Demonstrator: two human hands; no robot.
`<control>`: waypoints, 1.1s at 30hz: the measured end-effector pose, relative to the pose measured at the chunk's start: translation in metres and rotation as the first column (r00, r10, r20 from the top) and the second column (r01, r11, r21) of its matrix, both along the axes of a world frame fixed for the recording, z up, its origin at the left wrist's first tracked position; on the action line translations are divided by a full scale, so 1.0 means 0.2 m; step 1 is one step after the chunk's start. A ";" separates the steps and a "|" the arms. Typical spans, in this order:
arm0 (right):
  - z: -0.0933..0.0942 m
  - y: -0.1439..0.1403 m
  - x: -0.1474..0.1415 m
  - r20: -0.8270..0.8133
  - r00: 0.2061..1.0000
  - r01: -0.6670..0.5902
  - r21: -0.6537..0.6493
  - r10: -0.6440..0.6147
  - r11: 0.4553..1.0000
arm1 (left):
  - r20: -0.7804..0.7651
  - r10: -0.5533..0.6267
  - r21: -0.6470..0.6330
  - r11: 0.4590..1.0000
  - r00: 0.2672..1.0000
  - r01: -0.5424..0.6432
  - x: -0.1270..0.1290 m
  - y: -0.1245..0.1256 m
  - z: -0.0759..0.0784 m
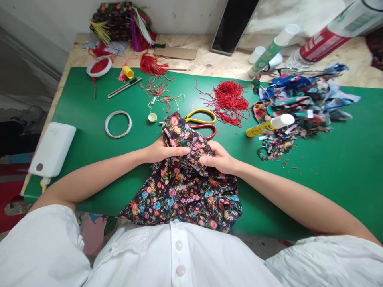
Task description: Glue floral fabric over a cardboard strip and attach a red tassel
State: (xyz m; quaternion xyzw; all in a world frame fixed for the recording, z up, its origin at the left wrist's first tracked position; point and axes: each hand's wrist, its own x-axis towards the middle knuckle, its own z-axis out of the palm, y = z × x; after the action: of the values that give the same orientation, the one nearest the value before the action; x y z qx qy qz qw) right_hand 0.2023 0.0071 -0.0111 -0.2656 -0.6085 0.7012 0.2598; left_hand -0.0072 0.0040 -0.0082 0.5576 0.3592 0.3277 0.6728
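Note:
A dark floral fabric (pixel 185 187) lies bunched on the green mat (pixel 329 167) in front of me and hangs over the near edge. My left hand (pixel 163 150) pinches its upper left fold, thumb on top. On the right side of the bundle, my right hand (pixel 220 159) grips the cloth. Just behind the fabric sit scissors (pixel 203 121) with yellow and red handles, partly covered by the cloth.
Red threads (pixel 229 99) and a yellow glue stick (pixel 269 125) lie behind, beside a heap of fabric scraps (pixel 299 103). A tape ring (pixel 117 124), craft knife (pixel 124 87) and white device (pixel 52 149) sit left. Bottles (pixel 272 50) and tassels (pixel 125 24) stand at the back.

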 end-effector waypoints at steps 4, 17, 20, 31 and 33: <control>0.02 -0.01 0.00 0.093 0.996 -0.003 0.002 0.003 1.000 | -0.095 -0.012 0.044 0.999 0.995 0.016 0.00 0.00 0.02; 0.01 -0.01 -0.01 0.050 0.983 0.183 -0.181 -0.177 0.966 | 0.061 0.235 0.008 0.972 0.970 -0.236 0.01 -0.03 -0.03; 0.00 -0.01 -0.01 0.080 0.971 0.235 -0.197 -0.223 0.952 | 0.095 0.414 0.035 0.907 0.905 -0.419 0.02 -0.03 -0.02; 0.00 -0.03 -0.02 0.063 0.961 0.276 -0.159 -0.269 0.948 | 0.102 0.446 0.042 0.891 0.889 -0.452 0.01 0.00 -0.01; 0.01 -0.03 -0.03 0.054 0.962 0.274 -0.171 -0.268 0.946 | 0.096 0.430 0.022 0.901 0.898 -0.434 0.02 0.00 -0.01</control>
State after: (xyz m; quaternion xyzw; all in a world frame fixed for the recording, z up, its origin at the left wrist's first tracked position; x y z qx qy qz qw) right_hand 0.1966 0.0015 -0.0093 -0.3791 -0.5055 0.7060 0.3199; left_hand -0.0038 0.0044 -0.0101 0.4630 0.4368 0.5008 0.5866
